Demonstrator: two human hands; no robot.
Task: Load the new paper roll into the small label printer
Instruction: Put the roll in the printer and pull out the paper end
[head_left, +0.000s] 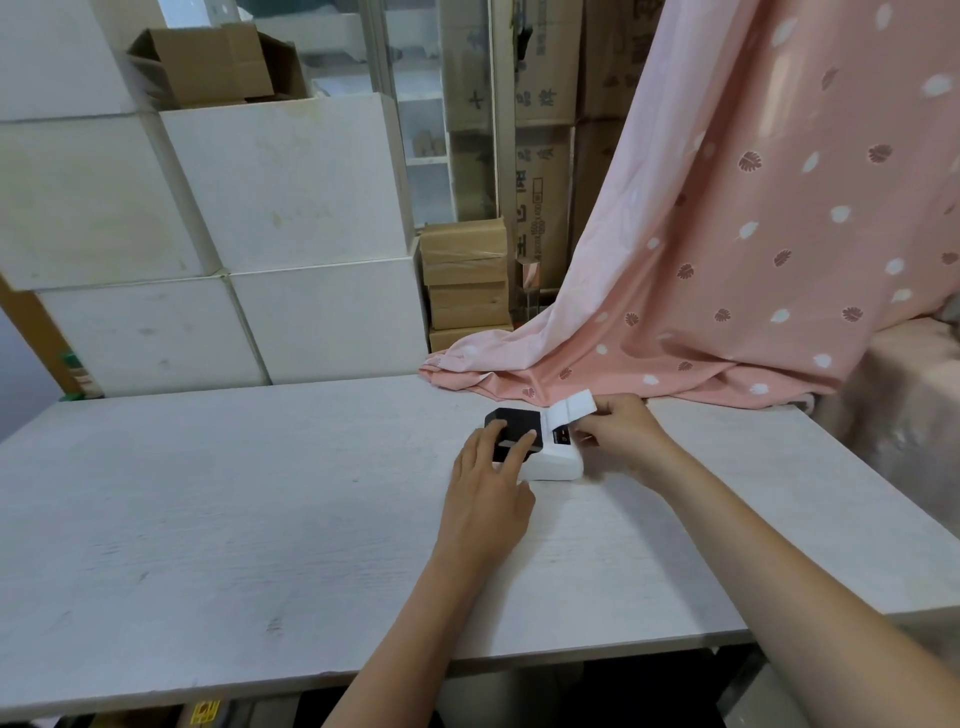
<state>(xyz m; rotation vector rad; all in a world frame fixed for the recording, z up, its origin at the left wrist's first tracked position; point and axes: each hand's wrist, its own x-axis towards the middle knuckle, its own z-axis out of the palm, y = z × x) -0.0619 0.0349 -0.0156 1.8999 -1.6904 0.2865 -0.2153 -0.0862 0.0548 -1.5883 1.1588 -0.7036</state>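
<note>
The left hand (493, 467) is pressing flat on the label printer (535, 441) lid. The right hand (623, 431) is pinching the label strip (571, 408), which is running away from both hands.

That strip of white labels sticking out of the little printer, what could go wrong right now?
The right hand pinches the label strip and holds it up at an angle, so a hard pull might tear it or feed it crooked. The left hand presses the printer lid; only that steadies it, so it could slide on the table.
</note>
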